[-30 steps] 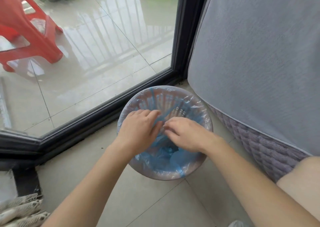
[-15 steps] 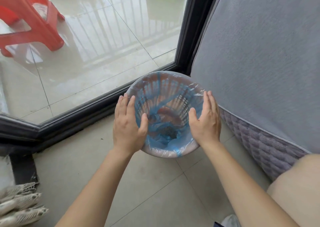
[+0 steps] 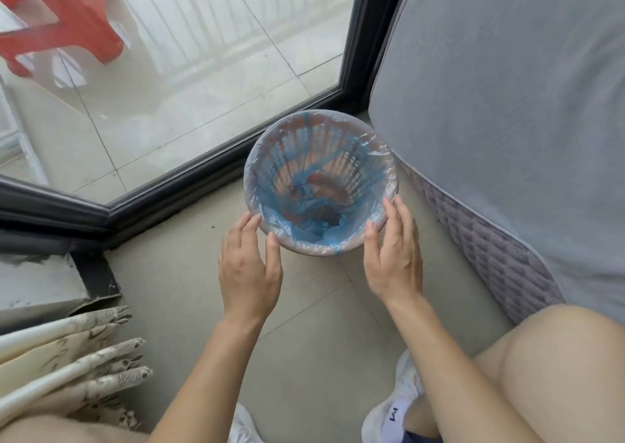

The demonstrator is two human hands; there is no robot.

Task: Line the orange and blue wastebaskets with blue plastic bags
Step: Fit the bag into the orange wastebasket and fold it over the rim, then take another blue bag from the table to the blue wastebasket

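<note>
— Which step are you on?

— From the head camera: the orange wastebasket [image 3: 320, 185] stands on the floor tiles [image 3: 311, 324] in the corner, close to the black window frame [image 3: 216, 172] and just beside the grey mattress [image 3: 507, 138]. The blue plastic bag [image 3: 304, 205] is already inside it, its mouth folded over the rim all round, its bottom bunched low in the basket. I judge this basket lined and the step to be seating it in its place.

— And your hands?

— My left hand [image 3: 248, 270] is at the near-left of the rim, fingers spread and loose, tips touching or nearly touching the film. My right hand [image 3: 394, 256] is at the near-right, fingers straight and apart, alongside the rim. Neither is clamped on anything.

— What next?

— The blue wastebasket isn't in sight here. I would need to find it, together with a fresh bag. There is only this one view.
</note>
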